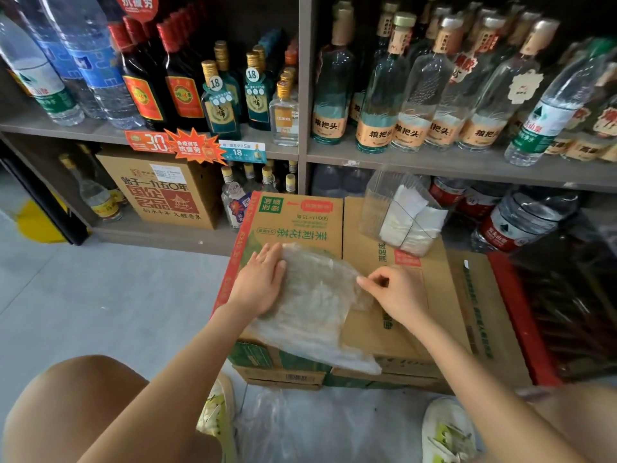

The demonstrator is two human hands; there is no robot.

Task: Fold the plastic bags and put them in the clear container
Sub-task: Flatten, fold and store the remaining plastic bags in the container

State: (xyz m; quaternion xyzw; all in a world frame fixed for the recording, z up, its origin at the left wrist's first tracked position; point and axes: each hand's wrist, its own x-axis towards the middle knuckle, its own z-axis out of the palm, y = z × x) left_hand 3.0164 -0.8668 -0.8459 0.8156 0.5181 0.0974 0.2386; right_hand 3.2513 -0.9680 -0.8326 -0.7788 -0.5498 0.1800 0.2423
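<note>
Crumpled clear plastic bag [317, 305] lies spread on top of the brown cardboard carton [430, 279] in front of you, its near end hanging over the carton's near edge.

Your left hand [260, 285] is flat and open, fingers straight, pressing down the bag's left side. Your right hand [397, 295] pinches the bag's right edge between thumb and forefinger, other fingers curled.

Clear ribbed plastic container [375, 205] stands on the far right of the same carton, well apart from the bag. White folded bags [405, 225] sit inside it, so part of the job looks done.

This bag reads as flattened but not yet folded down to size; no tidy crease shows. More loose clear plastic [267, 426] lies on the floor between your shoes, likely further bags waiting.

Judgement: mid-task. Left to do: fold this bag, carry it far-right into the container, then work through the floor pile.
</note>
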